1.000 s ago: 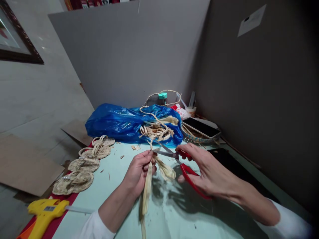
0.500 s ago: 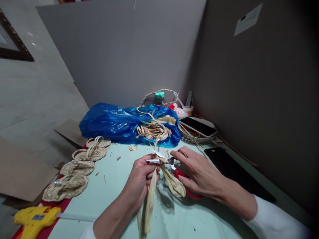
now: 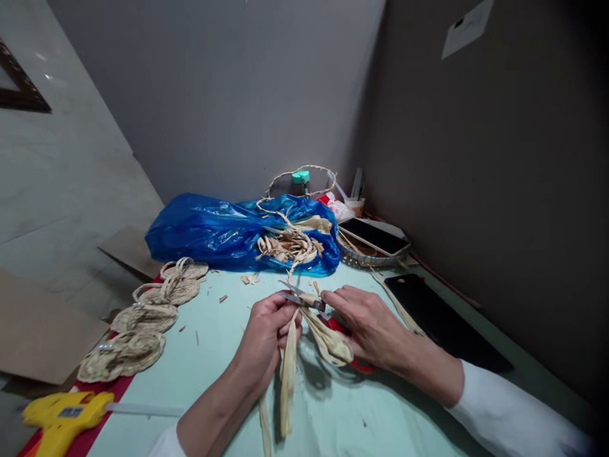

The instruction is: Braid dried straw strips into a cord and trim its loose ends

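My left hand (image 3: pixel 269 336) is closed on pale dried husk strips (image 3: pixel 288 387), which hang down below the fingers toward the table. My right hand (image 3: pixel 364 324) grips red-handled scissors (image 3: pixel 335 325). Their blades lie at the husk just beyond my left fingertips, partly covered by the husk and fingers. A wider folded piece of husk (image 3: pixel 330 343) droops between the two hands, in front of the red handles. From the working spot a thin twisted cord (image 3: pixel 291 270) runs away toward the blue plastic bag (image 3: pixel 204 231).
Several woven husk sandals (image 3: pixel 145 317) line the left side. A yellow glue gun (image 3: pixel 69 419) lies front left. Behind my right hand are a phone (image 3: pixel 373 235) on a woven basket (image 3: pixel 364 259) and a flat black slab (image 3: pixel 447 320). A green-capped bottle (image 3: pixel 301 178) stands behind the bag.
The scissor blades have come closer together at the husk, and my right fingers have drawn in. The whole view has shifted slightly.
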{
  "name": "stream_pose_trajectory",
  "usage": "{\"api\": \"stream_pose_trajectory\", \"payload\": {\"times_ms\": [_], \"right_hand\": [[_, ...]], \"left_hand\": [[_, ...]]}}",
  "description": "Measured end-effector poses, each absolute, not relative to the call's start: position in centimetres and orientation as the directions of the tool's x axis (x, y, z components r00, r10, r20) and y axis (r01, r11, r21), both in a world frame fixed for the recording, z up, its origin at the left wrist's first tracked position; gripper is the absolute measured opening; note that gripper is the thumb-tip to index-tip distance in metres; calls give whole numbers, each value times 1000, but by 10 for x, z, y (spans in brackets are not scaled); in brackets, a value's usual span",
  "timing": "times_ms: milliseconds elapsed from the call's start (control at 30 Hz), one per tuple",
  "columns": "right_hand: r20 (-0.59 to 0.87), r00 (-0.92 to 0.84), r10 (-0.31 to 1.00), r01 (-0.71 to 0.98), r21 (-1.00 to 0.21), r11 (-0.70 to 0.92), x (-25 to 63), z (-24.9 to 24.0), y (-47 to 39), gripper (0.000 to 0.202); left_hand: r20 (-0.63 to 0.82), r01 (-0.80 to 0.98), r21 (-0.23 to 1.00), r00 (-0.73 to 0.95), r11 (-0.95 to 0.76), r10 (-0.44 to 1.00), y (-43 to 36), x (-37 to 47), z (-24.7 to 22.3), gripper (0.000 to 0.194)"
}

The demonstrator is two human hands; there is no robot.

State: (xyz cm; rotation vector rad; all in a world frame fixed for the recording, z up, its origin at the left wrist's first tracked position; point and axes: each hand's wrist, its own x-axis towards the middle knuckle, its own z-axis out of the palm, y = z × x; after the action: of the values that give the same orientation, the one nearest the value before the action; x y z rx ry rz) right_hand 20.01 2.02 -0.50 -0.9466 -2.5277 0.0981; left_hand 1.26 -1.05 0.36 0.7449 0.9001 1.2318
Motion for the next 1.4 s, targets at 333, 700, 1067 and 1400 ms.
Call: {"api": "stream_pose_trajectory", "payload": {"times_ms": [333,700,1067,1400], "right_hand": [[403,-591,698,538,-447,714,197,-10,19,13],[73,-441,895,-88,-995,38,189,6,22,39],[67,-429,901,-104,-994,24,193,14,17,43],[225,-315,922,-93,-974,206,194,20,15,40]], "left_hand": [[-129,-452,876,120,170,984,-8,8,7,18],[-147,-422,876,228,234,963,-11,14,8,14],[-122,-367,909,222,198,968,-12,13,9,22],[-259,-313,900,175,303,950,-9,11,-2,26]]}}
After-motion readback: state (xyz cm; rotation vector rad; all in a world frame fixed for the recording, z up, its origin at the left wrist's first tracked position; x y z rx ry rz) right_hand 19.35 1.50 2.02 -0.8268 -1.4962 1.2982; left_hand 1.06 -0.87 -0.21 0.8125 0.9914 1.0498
